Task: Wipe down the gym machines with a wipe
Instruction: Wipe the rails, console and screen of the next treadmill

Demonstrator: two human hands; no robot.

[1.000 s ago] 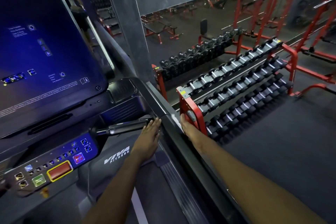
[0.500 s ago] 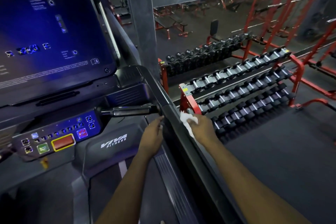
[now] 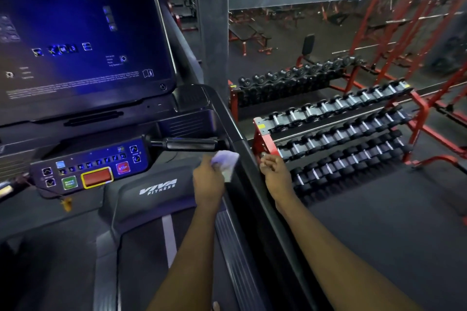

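I stand on a black treadmill with a large dark screen (image 3: 83, 33) and a lit button console (image 3: 88, 169). My left hand (image 3: 208, 182) grips a crumpled white wipe (image 3: 226, 163) just below the short black handgrip bar (image 3: 189, 144), on the inner side of the treadmill's right side rail (image 3: 249, 184). My right hand (image 3: 274, 173) hangs over the outer side of that rail with its fingers loosely curled and nothing in it.
A red rack of several dumbbells (image 3: 341, 134) stands close to the right of the treadmill. A grey pillar (image 3: 211, 33) rises behind the rail. Red frames and benches show in the mirror (image 3: 328, 28) beyond. Dark rubber floor (image 3: 379, 235) lies to the right.
The wipe has passed from my right hand to my left hand. My left hand has lifted toward the handgrip bar, and my right hand has come off the rail.
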